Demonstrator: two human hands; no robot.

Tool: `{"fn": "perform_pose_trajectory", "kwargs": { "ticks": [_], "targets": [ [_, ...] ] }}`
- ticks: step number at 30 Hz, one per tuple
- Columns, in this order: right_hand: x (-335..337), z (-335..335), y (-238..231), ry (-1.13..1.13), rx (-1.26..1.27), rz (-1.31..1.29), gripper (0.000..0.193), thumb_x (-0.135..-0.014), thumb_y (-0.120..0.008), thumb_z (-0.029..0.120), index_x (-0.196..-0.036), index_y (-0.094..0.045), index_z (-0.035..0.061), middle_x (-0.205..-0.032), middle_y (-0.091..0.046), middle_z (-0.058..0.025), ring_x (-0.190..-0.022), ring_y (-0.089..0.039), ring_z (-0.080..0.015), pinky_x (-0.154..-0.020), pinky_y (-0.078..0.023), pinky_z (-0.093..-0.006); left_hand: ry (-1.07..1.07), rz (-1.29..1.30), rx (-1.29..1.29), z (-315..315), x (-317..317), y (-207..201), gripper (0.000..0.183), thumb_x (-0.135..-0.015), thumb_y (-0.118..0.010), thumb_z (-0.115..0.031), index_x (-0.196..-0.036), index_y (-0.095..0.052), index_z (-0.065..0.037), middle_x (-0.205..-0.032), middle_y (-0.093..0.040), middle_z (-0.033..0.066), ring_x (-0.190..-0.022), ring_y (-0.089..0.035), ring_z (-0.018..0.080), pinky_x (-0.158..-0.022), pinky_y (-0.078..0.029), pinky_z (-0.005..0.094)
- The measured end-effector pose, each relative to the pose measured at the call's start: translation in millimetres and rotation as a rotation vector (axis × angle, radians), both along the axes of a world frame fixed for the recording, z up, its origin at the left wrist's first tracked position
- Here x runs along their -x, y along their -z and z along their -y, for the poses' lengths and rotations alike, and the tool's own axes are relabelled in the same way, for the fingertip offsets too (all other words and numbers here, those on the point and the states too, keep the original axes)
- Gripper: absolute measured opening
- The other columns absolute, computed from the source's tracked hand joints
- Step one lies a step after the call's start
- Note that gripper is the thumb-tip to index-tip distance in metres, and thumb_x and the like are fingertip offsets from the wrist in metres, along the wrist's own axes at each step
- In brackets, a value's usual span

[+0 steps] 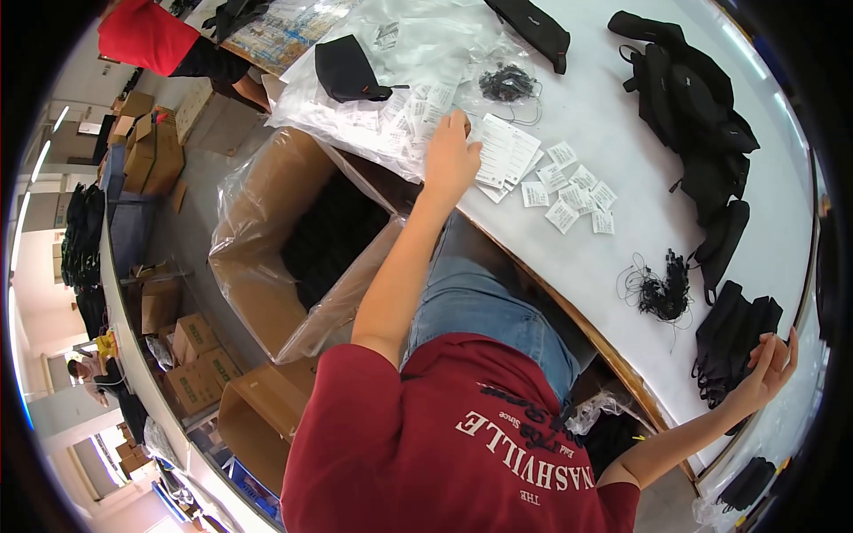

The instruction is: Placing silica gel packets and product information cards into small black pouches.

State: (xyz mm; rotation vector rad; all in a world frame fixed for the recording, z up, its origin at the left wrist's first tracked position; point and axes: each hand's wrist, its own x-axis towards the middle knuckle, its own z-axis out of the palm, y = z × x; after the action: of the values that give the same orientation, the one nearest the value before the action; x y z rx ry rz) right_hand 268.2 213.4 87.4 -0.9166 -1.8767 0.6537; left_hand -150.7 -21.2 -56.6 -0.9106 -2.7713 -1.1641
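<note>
My left hand (451, 160) is at the near edge of the white table, fingers curled down beside a stack of white printed cards (508, 151). What its fingers hold, if anything, is hidden. Loose small white labels (569, 188) lie right of the cards, and a heap of similar labels (413, 120) lies on clear plastic to the left. Over at the right, my right hand (771, 366) hovers by a row of black pouches (733, 338), fingers bent but apart, with nothing visible in them.
Black cords lie in one bundle (508, 83) and another (665, 289). A black pouch (348, 69) rests on the plastic; more black bags (689, 98) are piled far right. A plastic-lined carton (267, 293) stands left of my legs. Another person's red sleeve (147, 37) shows upper left.
</note>
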Motion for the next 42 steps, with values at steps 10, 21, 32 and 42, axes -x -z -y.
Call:
{"fn": "perform_pose_trajectory", "kwargs": {
  "ticks": [10,21,32,42],
  "targets": [
    [51.4,59.8,26.9,-0.204,0.316,0.083,0.028,-0.089,-0.052,-0.003,-0.117,-0.055,-0.0001,-0.085,-0.055,-0.0014,-0.064,-0.047,-0.0043,-0.055,-0.040,-0.0191,0.465,0.764,-0.316,-2.8,-85.2,-77.1,0.047,-0.086,-0.068,-0.019,-0.117,-0.035,-0.008,-0.099,-0.054,0.0128,-0.086,-0.055,0.0199,-0.076,-0.046,0.0309],
    [124.4,138.4,59.2,-0.361,0.170,-0.028,0.042,-0.082,-0.059,-0.006,-0.120,-0.043,0.0026,-0.069,-0.056,-0.0040,-0.056,-0.051,-0.0121,-0.052,-0.042,-0.0235,0.811,0.985,-0.504,-16.7,-163.4,-78.5,0.019,-0.091,-0.058,-0.003,-0.108,-0.051,-0.002,-0.100,-0.056,0.0053,-0.086,-0.056,0.0083,-0.072,-0.047,0.0225],
    [121.8,144.2,74.3,-0.285,0.175,-0.064,0.038,-0.081,-0.061,-0.006,-0.115,-0.045,0.0024,-0.069,-0.055,-0.0034,-0.053,-0.052,-0.0122,-0.050,-0.043,-0.0252,0.617,0.715,-0.396,-17.1,-172.8,-72.7,0.011,-0.082,-0.066,-0.001,-0.092,-0.063,-0.001,-0.088,-0.059,0.0062,-0.077,-0.057,0.0137,-0.069,-0.046,0.0255],
    [116.7,136.4,75.3,-0.369,0.623,-0.134,0.018,-0.085,-0.062,-0.002,-0.102,-0.060,0.0012,-0.078,-0.062,-0.0033,-0.067,-0.058,-0.0081,-0.063,-0.047,-0.0226,0.706,0.510,-0.439,-12.8,-162.8,-77.1,0.011,-0.079,-0.068,-0.001,-0.089,-0.064,0.001,-0.082,-0.059,0.0078,-0.071,-0.057,0.0161,-0.065,-0.046,0.0256]
  ]
}}
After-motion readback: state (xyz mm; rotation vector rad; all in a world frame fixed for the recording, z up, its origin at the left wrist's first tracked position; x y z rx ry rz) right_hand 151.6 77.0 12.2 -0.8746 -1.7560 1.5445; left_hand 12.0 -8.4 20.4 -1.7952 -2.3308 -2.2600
